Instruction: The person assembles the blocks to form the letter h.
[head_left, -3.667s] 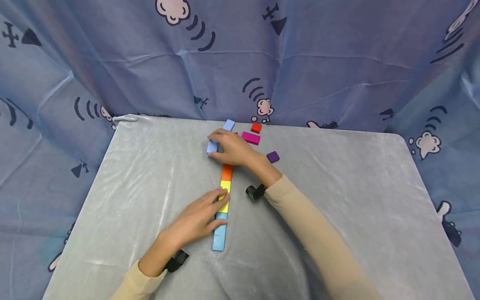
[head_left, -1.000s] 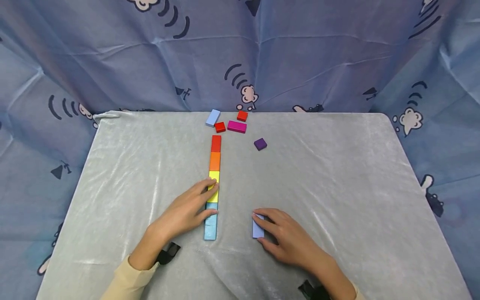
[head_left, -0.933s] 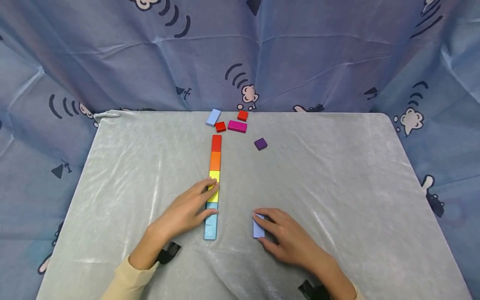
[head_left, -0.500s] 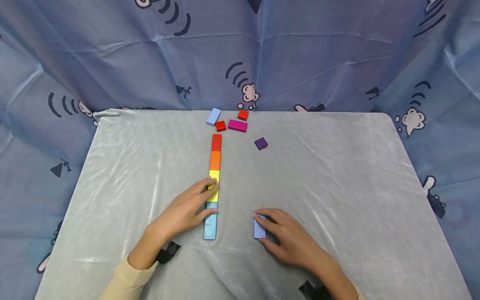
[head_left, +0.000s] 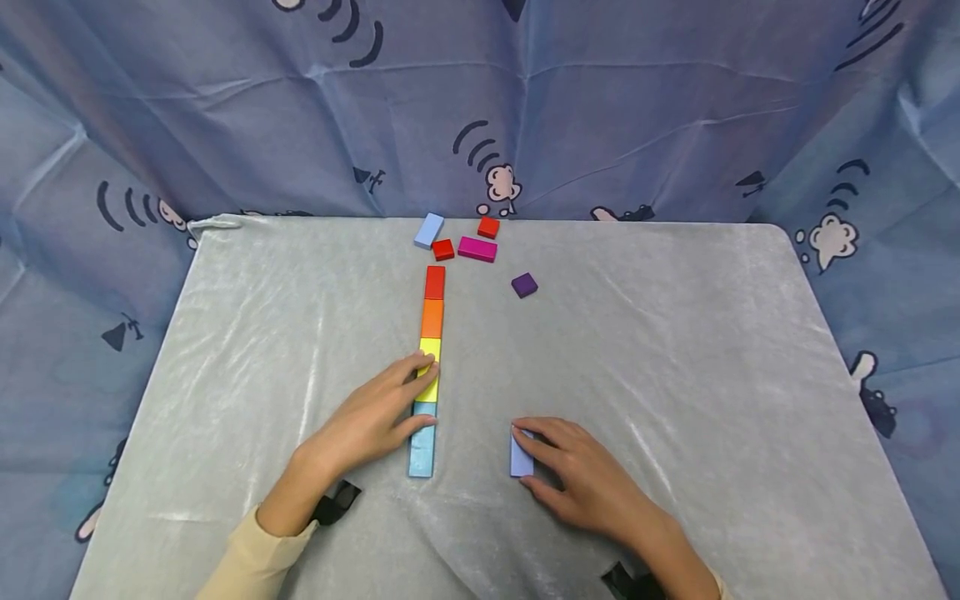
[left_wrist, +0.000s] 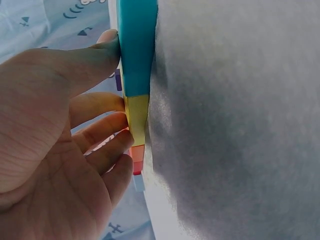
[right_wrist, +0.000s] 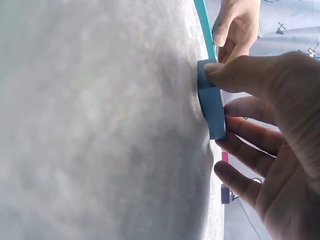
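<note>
A straight row of flat blocks runs front to back: a light blue block (head_left: 422, 454) nearest, then a yellow block (head_left: 428, 392), an orange block (head_left: 432, 318) and a red block (head_left: 435, 282). My left hand (head_left: 371, 421) rests on it from the left, fingertips on the yellow part and thumb on the light blue one. To the right of the row, my right hand (head_left: 588, 479) pinches a periwinkle block (head_left: 519, 460) between thumb and fingers, low over the cloth. The right wrist view shows the thumb at this block's (right_wrist: 212, 112) near end and fingers beyond.
Beyond the row lie a pale blue block (head_left: 429, 231), two small red blocks (head_left: 443, 249), a magenta block (head_left: 477, 248) and a small purple block (head_left: 524, 284). Grey cloth (head_left: 660, 358) covers the table, and a patterned blue curtain (head_left: 637, 108) hangs behind.
Since the oldest frame, my right hand has brought the periwinkle block from the back, left of the row, to the front right. My left hand stays on the row; the last second shows barely any motion.
</note>
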